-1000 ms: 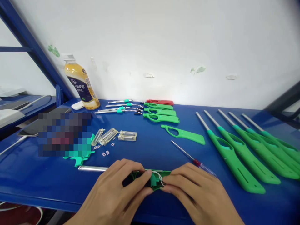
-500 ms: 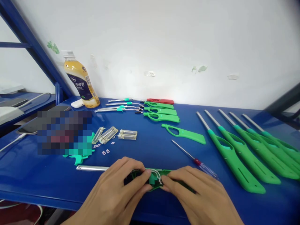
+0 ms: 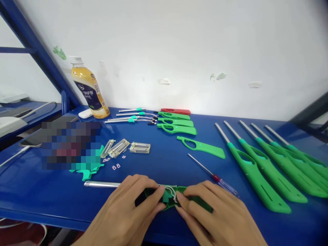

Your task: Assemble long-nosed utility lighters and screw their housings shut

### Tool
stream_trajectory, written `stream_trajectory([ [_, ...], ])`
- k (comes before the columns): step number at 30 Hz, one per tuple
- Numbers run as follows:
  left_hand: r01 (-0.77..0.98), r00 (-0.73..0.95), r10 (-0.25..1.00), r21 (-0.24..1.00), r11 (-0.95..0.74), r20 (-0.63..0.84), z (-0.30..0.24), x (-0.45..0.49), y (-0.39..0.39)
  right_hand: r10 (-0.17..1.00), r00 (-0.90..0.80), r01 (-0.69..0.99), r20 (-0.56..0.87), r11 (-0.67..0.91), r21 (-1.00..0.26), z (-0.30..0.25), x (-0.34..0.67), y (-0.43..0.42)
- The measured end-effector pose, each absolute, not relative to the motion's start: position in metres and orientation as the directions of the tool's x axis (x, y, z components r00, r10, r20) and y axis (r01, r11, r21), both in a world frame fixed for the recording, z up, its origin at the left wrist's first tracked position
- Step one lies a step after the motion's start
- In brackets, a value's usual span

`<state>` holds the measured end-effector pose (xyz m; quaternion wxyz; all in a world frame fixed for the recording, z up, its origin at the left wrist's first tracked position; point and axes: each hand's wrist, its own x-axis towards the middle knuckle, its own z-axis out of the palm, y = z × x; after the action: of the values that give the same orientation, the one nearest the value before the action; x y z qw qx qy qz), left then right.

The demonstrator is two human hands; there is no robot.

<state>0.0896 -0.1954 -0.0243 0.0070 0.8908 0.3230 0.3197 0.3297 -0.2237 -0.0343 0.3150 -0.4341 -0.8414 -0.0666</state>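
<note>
Near the table's front edge lies an opened green lighter handle half [image 3: 181,190], its metal tube [image 3: 101,184] pointing left. My left hand [image 3: 133,205] is closed on the handle's left part, thumb and fingers pinching beside a teal trigger piece [image 3: 167,196] set inside. White wires [image 3: 171,190] loop out over the shell between the hands. My right hand [image 3: 210,205] is closed with its fingertips at the wires and a dark part in the shell; the fingers partly cover what they press. Much of the handle is hidden under both hands.
A screwdriver [image 3: 214,176] and a loose green shell [image 3: 201,147] lie beyond my right hand. Finished-looking green lighters [image 3: 266,181] line the right. Clear fuel tanks [image 3: 139,147], teal pieces [image 3: 87,172], wired tubes [image 3: 130,119] and a bottle [image 3: 89,92] stand or lie farther back.
My right fingertips have shifted slightly at the wires, and the lower fingers sit a little farther from the shell. The left hand keeps its grip; the view has moved marginally.
</note>
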Motion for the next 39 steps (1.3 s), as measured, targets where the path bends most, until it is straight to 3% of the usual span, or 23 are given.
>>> stream_trajectory([
  [6,0.65,0.544,0.577,0.129,-0.749,0.609,-0.022,0.072,-0.192,0.666,-0.422,0.792,0.616,0.601,-0.107,-0.039,0.336,-0.222],
  [12,0.898,0.354,0.74,0.014,-0.441,0.572,-0.015,0.026,-0.162,0.626,-0.401,0.841,0.669,0.54,-0.001,-0.051,0.352,-0.222],
  [17,0.965,0.218,0.829,0.014,-0.262,0.515,-0.001,-0.008,-0.159,0.684,-0.351,0.89,0.639,0.457,-0.001,-0.056,0.349,-0.22],
  [21,0.988,0.098,0.883,0.061,-0.142,0.46,0.006,-0.019,-0.161,0.664,-0.395,0.892,0.635,0.442,0.093,-0.051,0.345,-0.213],
  [26,0.98,0.127,0.944,0.11,-0.168,0.306,0.005,-0.029,-0.16,0.642,-0.422,0.877,0.64,0.467,0.109,-0.052,0.35,-0.207],
  [35,0.954,0.197,0.925,0.155,-0.257,0.325,0.0,-0.029,-0.154,0.61,-0.458,0.858,0.647,0.495,0.141,-0.051,0.348,-0.206],
  [39,0.913,0.252,0.918,0.239,-0.33,0.305,-0.004,-0.019,-0.152,0.569,-0.516,0.802,0.64,0.584,0.127,-0.032,0.331,-0.192],
])
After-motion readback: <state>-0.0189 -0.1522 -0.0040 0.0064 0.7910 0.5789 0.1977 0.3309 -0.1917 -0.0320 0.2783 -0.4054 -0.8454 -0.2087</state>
